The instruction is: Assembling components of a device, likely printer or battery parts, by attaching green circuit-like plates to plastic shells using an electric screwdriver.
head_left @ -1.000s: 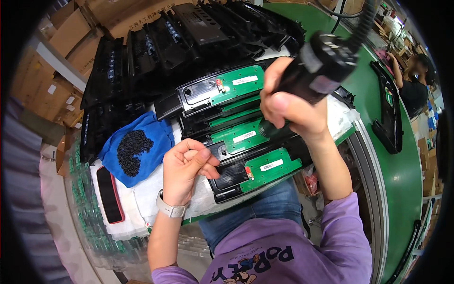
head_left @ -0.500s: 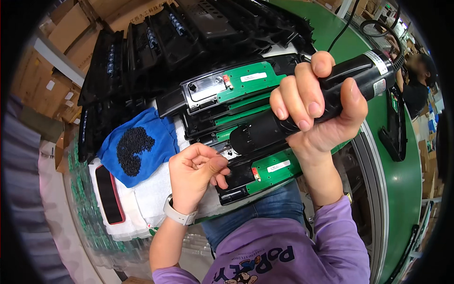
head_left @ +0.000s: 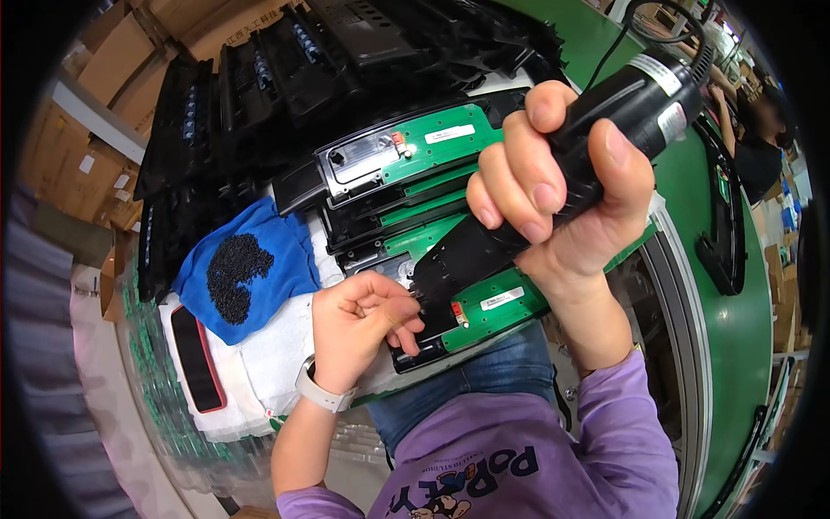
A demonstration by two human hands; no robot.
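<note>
My right hand is wrapped round a black electric screwdriver, its nose slanting down to the left. Close to that nose, my left hand has thumb and forefinger pinched together; what lies between them is too small to make out. Beneath the tool, several long black housings lie in a row, with a green circuit board fitted in the far one. On the nearest housing a green board carries a red part and a white label. Left of my left hand, a blue cloth holds a heap of small black screws.
A red-edged phone lies on white padding at the left. Black housings are stacked at the far side. A cable runs from the tool's top. Another person is at the far right, beside the green table.
The screwdriver and my right hand have moved left, and the tool's nose has come down nearer to me, up to my left fingertips. My left hand stays pinched in nearly the same place.
</note>
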